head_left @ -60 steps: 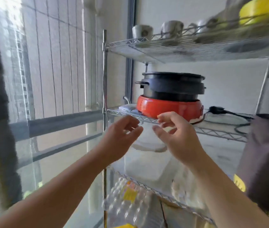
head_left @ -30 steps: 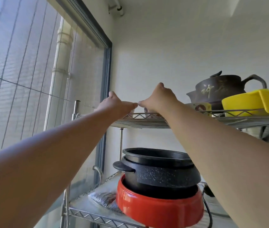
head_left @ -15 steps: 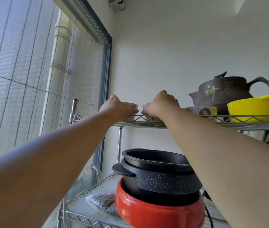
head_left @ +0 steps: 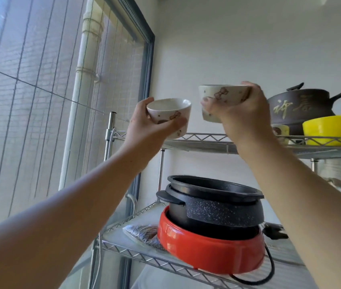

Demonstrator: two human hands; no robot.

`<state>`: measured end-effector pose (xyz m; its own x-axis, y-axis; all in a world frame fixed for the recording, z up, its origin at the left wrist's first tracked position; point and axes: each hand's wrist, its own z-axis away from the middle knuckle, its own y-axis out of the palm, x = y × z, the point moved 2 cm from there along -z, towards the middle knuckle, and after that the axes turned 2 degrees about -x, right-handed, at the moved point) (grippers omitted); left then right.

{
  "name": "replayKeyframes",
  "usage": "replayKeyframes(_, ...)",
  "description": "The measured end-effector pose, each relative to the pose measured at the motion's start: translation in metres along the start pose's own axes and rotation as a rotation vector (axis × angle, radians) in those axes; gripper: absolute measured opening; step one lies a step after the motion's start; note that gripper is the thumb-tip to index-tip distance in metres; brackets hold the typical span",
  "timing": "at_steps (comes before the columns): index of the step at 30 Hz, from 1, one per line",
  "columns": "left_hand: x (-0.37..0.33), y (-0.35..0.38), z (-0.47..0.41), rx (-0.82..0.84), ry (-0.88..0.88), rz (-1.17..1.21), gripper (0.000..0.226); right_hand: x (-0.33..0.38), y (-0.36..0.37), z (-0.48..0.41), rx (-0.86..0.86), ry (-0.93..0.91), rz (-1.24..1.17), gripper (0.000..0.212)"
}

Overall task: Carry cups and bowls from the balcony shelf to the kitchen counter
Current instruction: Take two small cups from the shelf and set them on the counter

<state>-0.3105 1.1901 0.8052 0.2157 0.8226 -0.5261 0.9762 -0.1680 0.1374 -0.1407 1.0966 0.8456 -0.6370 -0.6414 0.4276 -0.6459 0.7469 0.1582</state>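
Cups first: there are two small white ones with little bow prints, one in each hand, and both are up off the top wire shelf (head_left: 205, 136) already. The left cup (head_left: 170, 114) sits lower, with its bottom about level with the shelf's front rail and maybe just in front of it. The right cup (head_left: 224, 101) is higher, well clear of the rail, tipped a bit so its mouth leans away to the left.

Left hand (head_left: 144, 130) is wrapped around its cup from below and the side, thumb across the front wall, fingers round the back. Right hand (head_left: 242, 110) is closed on its cup the same sort of way, thumb on the near side low down, fingers curled over the far wall near the rim. So neither hand is free, both are gripping.

What matters for the next bit, I'd say, is that the cups are straight out ahead at arm's length and high, both upright-ish, with the shelf right underneath. The kitchen counter isn't in view at all, so the carry would mean pulling both back toward the body and turning away. The left cup looks closer to clipping the rail on the way down.

Another small cup (head_left: 280, 130) is left on the shelf by the brown teapot (head_left: 302, 107) and a yellow container (head_left: 332, 127).
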Motion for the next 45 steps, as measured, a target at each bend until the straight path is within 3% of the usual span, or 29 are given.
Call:
replayKeyframes(5,0.017,-0.01,0.08,0.14,-0.087,0.161,0.071,-0.018,-0.06,0.084,0.121,0.113,-0.183,0.069)
replayKeyframes(11,0.053,-0.01,0.181,0.28,-0.277,0.206,0.078,-0.056,-0.125,0.192,0.162,0.316,-0.106,0.077)
replayKeyframes(18,0.072,0.009,0.291,0.451,-0.426,0.261,0.065,-0.07,-0.204,0.3,0.195,0.496,0.001,0.072)
replayKeyframes(20,0.074,0.017,0.324,0.497,-0.475,0.282,0.059,-0.068,-0.227,0.329,0.17,0.523,0.031,0.065)
replayKeyframes(26,0.079,0.046,0.428,0.667,-0.608,0.3,0.073,-0.051,-0.304,0.42,0.093,0.665,0.213,0.079)
replayKeyframes(32,0.07,0.074,0.527,0.898,-0.738,0.34,0.079,-0.02,-0.389,0.491,-0.039,0.839,0.311,0.071)
replayKeyframes(40,0.013,0.14,0.631,1.287,-0.853,0.435,0.085,0.04,-0.509,0.561,-0.321,0.973,0.418,0.088)
replayKeyframes(45,-0.031,0.196,0.704,1.466,-0.95,0.461,0.081,0.086,-0.588,0.599,-0.47,1.062,0.567,0.086)
